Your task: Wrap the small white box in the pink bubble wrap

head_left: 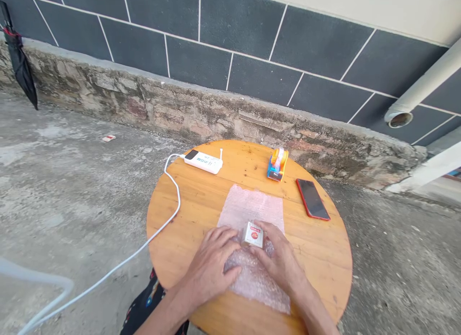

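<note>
A small white box with a red print on top (pixel 253 234) sits on a sheet of pinkish bubble wrap (pixel 252 205). My right hand (pixel 279 256) grips the box from its right side, thumb at the near edge and fingers at the far edge. Just left of the box, my left hand (pixel 216 258) rests on the wrap's left edge, fingers stretched and thumb apart, holding nothing. Its fingertips come close to the box; whether they touch it I cannot tell. Both hands cover parts of the wrap's sides.
On the round wooden table (pixel 194 205) stand a tape dispenser (pixel 277 165) and a white power bank-like device (pixel 203 161) with a white cable (pixel 144 246). A red-edged phone (pixel 312 199) lies at the right. A tiled wall (pixel 245 28) rises behind; an umbrella (pixel 19 56) leans there.
</note>
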`<state>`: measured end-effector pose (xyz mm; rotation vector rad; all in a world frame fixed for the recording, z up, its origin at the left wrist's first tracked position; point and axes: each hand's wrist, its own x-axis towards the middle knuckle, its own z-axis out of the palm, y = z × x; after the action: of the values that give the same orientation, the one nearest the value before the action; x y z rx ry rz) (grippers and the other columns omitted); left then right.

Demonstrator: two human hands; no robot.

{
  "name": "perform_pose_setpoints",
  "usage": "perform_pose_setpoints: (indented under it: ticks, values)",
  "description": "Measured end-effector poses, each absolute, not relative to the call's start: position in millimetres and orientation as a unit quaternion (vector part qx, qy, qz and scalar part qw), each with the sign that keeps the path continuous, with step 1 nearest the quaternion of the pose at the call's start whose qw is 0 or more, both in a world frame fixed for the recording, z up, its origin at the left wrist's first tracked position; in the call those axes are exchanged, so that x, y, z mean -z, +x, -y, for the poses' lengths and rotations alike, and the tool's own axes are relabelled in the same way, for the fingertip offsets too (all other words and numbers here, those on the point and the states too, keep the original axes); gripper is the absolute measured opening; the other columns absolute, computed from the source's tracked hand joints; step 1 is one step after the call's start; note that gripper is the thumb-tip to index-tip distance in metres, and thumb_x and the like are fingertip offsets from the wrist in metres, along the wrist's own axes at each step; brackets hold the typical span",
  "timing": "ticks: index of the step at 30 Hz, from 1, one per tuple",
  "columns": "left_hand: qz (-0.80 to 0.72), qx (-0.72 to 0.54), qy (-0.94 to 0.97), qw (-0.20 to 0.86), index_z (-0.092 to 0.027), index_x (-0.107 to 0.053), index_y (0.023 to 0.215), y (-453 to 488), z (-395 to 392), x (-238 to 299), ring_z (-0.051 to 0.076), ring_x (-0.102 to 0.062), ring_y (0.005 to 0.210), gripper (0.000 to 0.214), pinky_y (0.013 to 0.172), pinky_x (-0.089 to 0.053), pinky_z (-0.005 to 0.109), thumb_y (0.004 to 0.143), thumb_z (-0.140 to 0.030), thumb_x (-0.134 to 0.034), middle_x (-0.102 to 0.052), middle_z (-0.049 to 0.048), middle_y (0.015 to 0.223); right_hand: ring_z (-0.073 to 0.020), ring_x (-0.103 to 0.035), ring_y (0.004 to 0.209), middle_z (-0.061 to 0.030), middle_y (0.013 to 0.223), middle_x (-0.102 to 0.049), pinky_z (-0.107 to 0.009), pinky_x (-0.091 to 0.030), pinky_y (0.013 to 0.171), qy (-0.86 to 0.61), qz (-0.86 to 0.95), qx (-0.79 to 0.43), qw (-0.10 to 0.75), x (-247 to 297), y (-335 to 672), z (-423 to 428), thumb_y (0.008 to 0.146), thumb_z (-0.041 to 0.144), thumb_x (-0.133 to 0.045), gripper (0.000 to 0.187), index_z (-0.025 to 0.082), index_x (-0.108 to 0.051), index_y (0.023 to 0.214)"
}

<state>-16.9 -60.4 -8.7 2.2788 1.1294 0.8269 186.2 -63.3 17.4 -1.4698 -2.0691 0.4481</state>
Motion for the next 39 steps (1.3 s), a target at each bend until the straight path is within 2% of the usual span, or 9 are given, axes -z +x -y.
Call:
perform_pose_setpoints:
  ticks: [6,13,22,33,39]
  values:
    - [-0.410,-0.306,0.827,0.233,-0.023,-0.060,0.098,-18.3,62.0,11.1,0.025,-0.040,0.123,0.031,0.106,-0.029,0.043,0.068,-0.015,-0.066,-0.054,0.0027,0.126,-0.0248,-0.045,0.124,-0.0083,0.133,-0.051,-0.045,-0.038,0.102,-0.535,0.795,-0.126,0.258,-12.6,192.9,67.2,0.082,0.023,-0.060,0.053,0.023,-0.041,0.132]
    - [-0.409,-0.306,0.828,0.232,-0.023,-0.060,0.097,-18.1,62.5,10.1,0.025,-0.041,0.122,0.031,0.105,-0.029,0.043,0.068,-0.014,-0.064,-0.054,0.0027,0.126,-0.0240,-0.052,0.118,-0.0072,0.128,-0.057,-0.042,-0.042,0.097,-0.540,0.793,-0.110,0.261,-12.0,195.3,66.1,0.083,0.020,-0.058,0.050,0.024,-0.042,0.130]
    - [-0.412,-0.310,0.824,0.235,-0.023,-0.061,0.094,-17.2,62.2,7.8,0.025,-0.041,0.122,0.029,0.105,-0.030,0.042,0.067,-0.013,-0.064,-0.054,0.0022,0.126,-0.0241,-0.051,0.119,-0.0075,0.131,-0.054,-0.041,-0.043,0.098,-0.554,0.776,-0.120,0.277,-5.7,197.1,70.3,0.082,0.022,-0.059,0.054,0.024,-0.041,0.133]
    - [-0.421,-0.302,0.820,0.241,-0.024,-0.061,0.093,-17.7,64.3,2.4,0.024,-0.042,0.121,0.031,0.106,-0.032,0.042,0.064,-0.012,-0.064,-0.056,0.0010,0.125,-0.0256,-0.058,0.110,-0.0088,0.123,-0.061,-0.042,-0.048,0.093,-0.585,0.741,-0.094,0.315,2.3,197.3,67.8,0.081,0.025,-0.056,0.048,0.021,-0.048,0.129]
    - [-0.418,-0.310,0.821,0.235,-0.023,-0.061,0.093,-16.5,63.8,2.9,0.026,-0.043,0.121,0.030,0.105,-0.033,0.045,0.065,-0.012,-0.063,-0.056,0.0027,0.126,-0.0267,-0.058,0.110,-0.0102,0.122,-0.061,-0.046,-0.048,0.092,-0.587,0.750,-0.081,0.295,4.4,198.0,67.6,0.082,0.025,-0.056,0.049,0.021,-0.045,0.130]
